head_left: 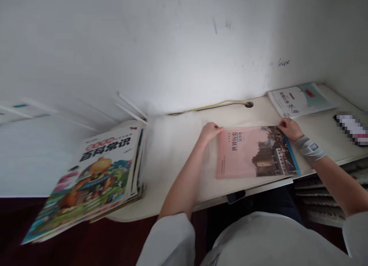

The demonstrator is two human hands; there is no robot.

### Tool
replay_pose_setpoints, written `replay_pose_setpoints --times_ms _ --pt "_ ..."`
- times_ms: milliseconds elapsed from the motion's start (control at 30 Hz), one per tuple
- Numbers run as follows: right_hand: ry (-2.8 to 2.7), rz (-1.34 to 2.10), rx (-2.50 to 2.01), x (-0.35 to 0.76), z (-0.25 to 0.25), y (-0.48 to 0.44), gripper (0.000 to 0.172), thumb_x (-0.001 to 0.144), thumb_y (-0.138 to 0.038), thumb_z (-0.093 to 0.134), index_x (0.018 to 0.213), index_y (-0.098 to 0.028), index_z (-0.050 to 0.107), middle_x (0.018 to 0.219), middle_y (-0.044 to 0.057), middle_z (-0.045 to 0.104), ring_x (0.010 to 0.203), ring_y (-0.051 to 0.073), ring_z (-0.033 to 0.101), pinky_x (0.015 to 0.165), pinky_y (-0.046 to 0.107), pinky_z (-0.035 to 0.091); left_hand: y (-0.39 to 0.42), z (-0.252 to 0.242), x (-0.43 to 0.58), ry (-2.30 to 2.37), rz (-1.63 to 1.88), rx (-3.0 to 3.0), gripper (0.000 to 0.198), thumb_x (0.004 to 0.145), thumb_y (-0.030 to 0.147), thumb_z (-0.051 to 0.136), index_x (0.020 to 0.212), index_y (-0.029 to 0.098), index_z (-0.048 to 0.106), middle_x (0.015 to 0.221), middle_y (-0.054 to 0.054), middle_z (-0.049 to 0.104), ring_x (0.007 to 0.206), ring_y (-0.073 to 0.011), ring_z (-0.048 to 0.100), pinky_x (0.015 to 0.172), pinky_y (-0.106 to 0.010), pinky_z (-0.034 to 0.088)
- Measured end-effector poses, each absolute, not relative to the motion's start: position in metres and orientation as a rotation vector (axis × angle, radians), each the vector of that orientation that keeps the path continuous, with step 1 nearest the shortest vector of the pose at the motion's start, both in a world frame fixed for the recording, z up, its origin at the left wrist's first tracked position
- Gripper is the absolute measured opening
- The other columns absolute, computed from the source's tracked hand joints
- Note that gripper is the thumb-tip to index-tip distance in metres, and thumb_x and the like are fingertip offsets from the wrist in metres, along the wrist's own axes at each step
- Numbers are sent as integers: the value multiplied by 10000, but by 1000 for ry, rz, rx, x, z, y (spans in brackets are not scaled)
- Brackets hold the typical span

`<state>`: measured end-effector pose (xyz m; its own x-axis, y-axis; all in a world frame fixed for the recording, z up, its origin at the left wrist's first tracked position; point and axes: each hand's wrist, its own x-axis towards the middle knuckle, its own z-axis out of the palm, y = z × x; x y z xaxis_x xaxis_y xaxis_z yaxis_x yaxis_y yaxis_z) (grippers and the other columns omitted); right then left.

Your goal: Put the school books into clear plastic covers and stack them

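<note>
A pink history atlas booklet (238, 154) with a building photo on its cover lies on the white desk, turned sideways to me. Clear plastic film (212, 158) seems to extend past its edges; how far it wraps the booklet I cannot tell. My left hand (211, 131) is closed in a pinch at the booklet's far left corner. At the far right corner, my right hand (289, 128) pinches the edge too, with a grey band around the wrist. The fingertips partly hide what they grip.
A stack of magazines (106, 174) with a colourful cover overhangs the desk's left end. At the back right lies a white and green book (301, 99), with a phone (352, 128) nearer the right edge. Cables (212, 105) run along the wall into a desk hole (248, 104).
</note>
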<state>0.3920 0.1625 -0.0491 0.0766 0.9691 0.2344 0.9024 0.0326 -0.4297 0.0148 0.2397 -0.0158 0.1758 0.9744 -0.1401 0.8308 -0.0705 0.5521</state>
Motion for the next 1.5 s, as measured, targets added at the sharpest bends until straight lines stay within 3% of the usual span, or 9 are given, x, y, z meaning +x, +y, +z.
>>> replay_pose_setpoints --times_ms 100,300,667,833,933,1067,1200,1367,1500 --pt "-1771 98 -1816 383 -52 163 43 736 -226 498 696 -218 485 715 45 588 687 188 525 668 306 417 239 -15 13 1642 355 1913 255 665 412 625 608 164 615 552 -12 585 608 -174 568 568 -266 382" --pt "-1799 -32 -1818 375 -53 158 84 801 -239 436 772 -209 509 726 83 593 722 231 533 681 336 419 233 -10 14 1607 450 1903 179 700 311 598 800 164 622 770 -4 663 698 -132 585 643 -237 435" --pt "-2070 -180 -1841 339 -44 183 227 878 -199 346 889 -143 565 846 157 606 833 271 521 756 379 392 225 -5 2 1879 266 2008 55 718 194 586 745 175 630 879 -68 685 860 -217 616 781 -311 447" --pt "-2014 -62 -1842 339 -45 193 182 838 -197 399 895 -147 564 833 147 612 815 265 530 725 365 403 206 4 14 2027 255 2086 360 815 160 460 1161 130 555 1128 -159 633 1068 -282 568 892 -392 423" --pt "-1988 -18 -1759 342 -47 195 179 809 -185 421 918 -162 562 825 122 620 826 259 537 751 366 412 170 12 36 1922 280 2390 534 902 242 374 1409 101 282 1437 -206 370 1329 -305 337 1044 -447 300" --pt "-1963 4 -1727 342 -48 193 232 788 -175 434 984 -167 559 832 105 637 857 264 550 788 375 414 115 8 66 1297 -38 2575 674 921 534 269 1474 175 130 1538 -140 176 1419 -283 119 1111 -481 192" --pt "-1949 5 -1749 341 -48 193 255 792 -176 426 1007 -160 563 830 107 644 863 269 555 783 376 416 89 -8 83 1185 -139 2588 765 877 652 185 1479 182 146 1544 -120 143 1425 -298 57 1121 -557 89" --pt "-1993 7 -1787 343 -40 195 302 804 -159 417 1067 -137 563 857 129 654 887 280 564 797 406 421 87 -19 87 1313 -6 2685 779 857 681 212 1475 208 186 1538 -89 196 1425 -297 69 1135 -537 31" --pt "-2110 -235 -1689 301 -14 169 439 866 -184 403 1293 -94 452 1257 221 536 1208 349 437 972 533 313 86 -22 87 1318 54 2716 777 860 671 226 1466 184 226 1526 -104 231 1419 -315 96 1129 -554 48"
